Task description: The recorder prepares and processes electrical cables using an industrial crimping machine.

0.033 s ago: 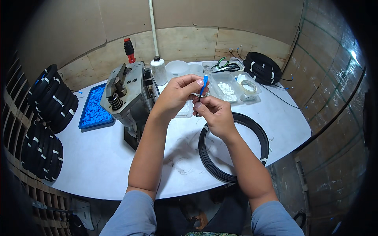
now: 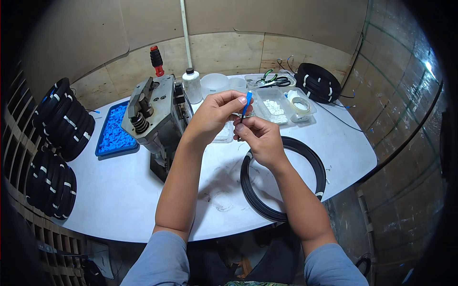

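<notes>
1. We pinch a small blue connector (image 2: 246, 100) with our left hand (image 2: 214, 114), above the worktop (image 2: 119, 190) middle.
2. Our right hand (image 2: 261, 138) grips its thin black cable just below.
3. A black cable coil (image 2: 312, 159) lies near the front edge.

Machine (image 2: 157, 119) left on table (image 2: 119, 200), cable coil (image 2: 286, 176) right, tray (image 2: 113, 136) seemingly behind-left
</notes>
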A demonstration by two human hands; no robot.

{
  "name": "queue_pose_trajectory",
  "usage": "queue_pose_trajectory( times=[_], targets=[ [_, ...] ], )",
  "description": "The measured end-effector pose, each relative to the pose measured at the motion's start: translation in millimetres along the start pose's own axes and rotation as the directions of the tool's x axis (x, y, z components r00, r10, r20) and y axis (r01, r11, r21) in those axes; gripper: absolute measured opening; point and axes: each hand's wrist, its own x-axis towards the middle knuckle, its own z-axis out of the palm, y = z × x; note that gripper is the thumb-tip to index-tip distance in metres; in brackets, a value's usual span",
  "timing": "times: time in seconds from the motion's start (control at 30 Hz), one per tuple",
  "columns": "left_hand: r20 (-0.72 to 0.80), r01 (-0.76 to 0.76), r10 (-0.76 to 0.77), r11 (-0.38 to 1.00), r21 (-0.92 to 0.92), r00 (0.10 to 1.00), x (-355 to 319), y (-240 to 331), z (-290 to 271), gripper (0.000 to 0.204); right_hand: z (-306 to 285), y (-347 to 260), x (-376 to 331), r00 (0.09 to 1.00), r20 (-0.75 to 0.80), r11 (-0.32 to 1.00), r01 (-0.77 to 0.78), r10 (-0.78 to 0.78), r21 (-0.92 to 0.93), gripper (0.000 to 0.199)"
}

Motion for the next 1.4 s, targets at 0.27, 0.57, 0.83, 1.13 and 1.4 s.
queue_pose_trajectory(
  times=[0.27,0.57,0.83,1.13,1.4],
  targets=[
    [-0.002,0.006,-0.005,1.0,0.023,1.0,-1.3,3.3,0.3,0.022,1.0,-2.2,-0.3,1.0,-0.009,1.0,-0.016,0.016,-0.021,0.014],
    [0.007,-0.017,0.017,0.999,0.035,1.0,-0.8,1.4,-3.0,0.021,1.9,-0.5,-0.8,1.0,-0.019,1.0,-0.005,0.005,-0.01,0.016],
    [0.029,-0.011,0.011,1.0,0.025,1.0,0.0,0.8,-2.7,0.021,0.0,1.4,-0.1,1.0,-0.022,1.0,0.014,-0.015,-0.015,0.016],
    [0.032,-0.074,0.074,0.997,0.012,0.997,-1.3,3.3,-0.7,0.021,-2.2,2.1,0.9,0.999,-0.033,0.997,0.023,-0.025,-0.076,0.011],
    [0.075,-0.039,0.034,0.997,0.071,0.997,-3.0,5.7,-0.9,0.022,-2.2,3.2,0.3,0.997,-0.034,0.995,0.061,-0.064,-0.081,0.008]
  ],
)
